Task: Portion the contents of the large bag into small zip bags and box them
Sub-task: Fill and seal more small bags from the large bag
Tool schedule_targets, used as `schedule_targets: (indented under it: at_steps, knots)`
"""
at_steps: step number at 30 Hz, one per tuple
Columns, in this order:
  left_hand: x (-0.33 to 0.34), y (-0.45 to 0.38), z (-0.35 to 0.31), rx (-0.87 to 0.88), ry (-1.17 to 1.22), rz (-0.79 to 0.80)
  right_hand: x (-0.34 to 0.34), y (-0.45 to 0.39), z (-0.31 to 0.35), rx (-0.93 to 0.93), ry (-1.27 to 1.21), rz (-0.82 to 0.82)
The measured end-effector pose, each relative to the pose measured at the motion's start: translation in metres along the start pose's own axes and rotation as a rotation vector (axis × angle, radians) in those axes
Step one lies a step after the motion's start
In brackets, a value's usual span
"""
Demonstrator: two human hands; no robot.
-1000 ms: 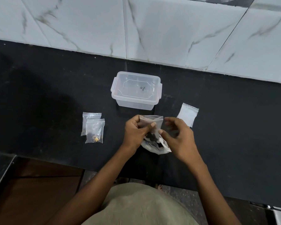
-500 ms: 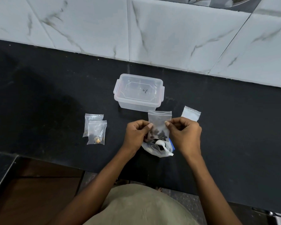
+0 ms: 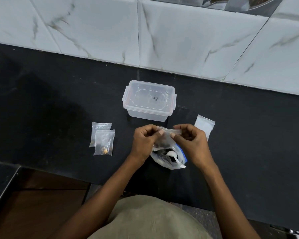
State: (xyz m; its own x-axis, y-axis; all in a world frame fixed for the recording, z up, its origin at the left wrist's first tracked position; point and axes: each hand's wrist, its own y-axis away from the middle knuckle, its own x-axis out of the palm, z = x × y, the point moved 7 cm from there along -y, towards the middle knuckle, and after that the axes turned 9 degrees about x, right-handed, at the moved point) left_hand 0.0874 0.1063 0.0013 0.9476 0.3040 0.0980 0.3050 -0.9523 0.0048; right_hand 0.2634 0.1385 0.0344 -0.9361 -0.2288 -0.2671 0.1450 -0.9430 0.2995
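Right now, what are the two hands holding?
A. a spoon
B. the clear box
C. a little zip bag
C: the left hand and right hand both pinch the top edge of a little zip bag; the clear box sits untouched behind.

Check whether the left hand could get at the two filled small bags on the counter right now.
Probably yes, once freed. The left hand is pinching the small zip bag with the right hand. The filled bags lie to its left on bare counter, with nothing between.
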Motion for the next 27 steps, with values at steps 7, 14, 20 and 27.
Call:
schedule_targets:
  at_steps: [7,14,20,27]
  knots:
    - [-0.006,-0.002,-0.007,0.042,-0.029,-0.004,0.009,-0.009,0.013,-0.060,0.113,0.016]
    - [-0.014,-0.004,-0.010,0.003,-0.062,-0.042,0.021,-0.011,0.021,-0.135,0.230,0.085]
    - [-0.016,-0.005,-0.013,-0.008,-0.089,-0.020,0.030,-0.012,0.023,-0.232,0.322,0.104]
    - [-0.021,-0.007,-0.015,-0.050,-0.054,-0.003,0.042,-0.013,0.028,-0.345,0.393,0.120]
